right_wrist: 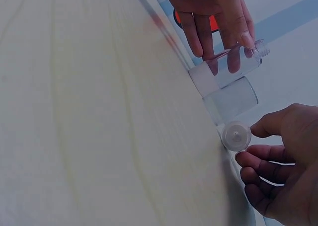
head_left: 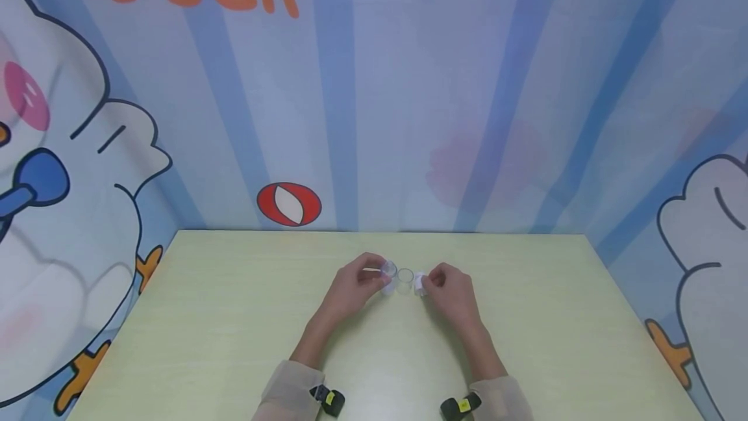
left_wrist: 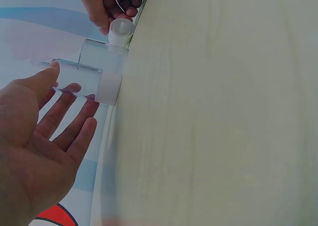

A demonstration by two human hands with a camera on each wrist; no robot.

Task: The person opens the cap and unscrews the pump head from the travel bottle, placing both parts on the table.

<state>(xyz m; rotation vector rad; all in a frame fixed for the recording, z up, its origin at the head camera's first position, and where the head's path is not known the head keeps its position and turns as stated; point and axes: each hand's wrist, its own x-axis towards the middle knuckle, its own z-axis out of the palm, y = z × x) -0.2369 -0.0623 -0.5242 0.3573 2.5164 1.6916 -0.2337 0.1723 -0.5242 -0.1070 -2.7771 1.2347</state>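
Note:
My left hand (head_left: 353, 288) holds a small clear bottle (left_wrist: 79, 79) upright on the table, thumb on one side and fingers on the other. The bottle has a bare threaded neck and a white band round its bottom. Right beside it stands a clear open-topped cylinder (right_wrist: 233, 98), like a bottle's overcap, between the two hands. My right hand (head_left: 454, 294) pinches a small round white cap (right_wrist: 236, 135) between thumb and fingertips, close to the cylinder. A small raised centre shows on the cap's round face. Part of the bottle is hidden behind my left fingers.
The pale wood-grain table (head_left: 234, 343) runs back to a blue striped backdrop (head_left: 397, 115) with cartoon ducks printed on it. Both hands work near the table's far edge. A small black device (head_left: 334, 401) sits at each sleeve cuff.

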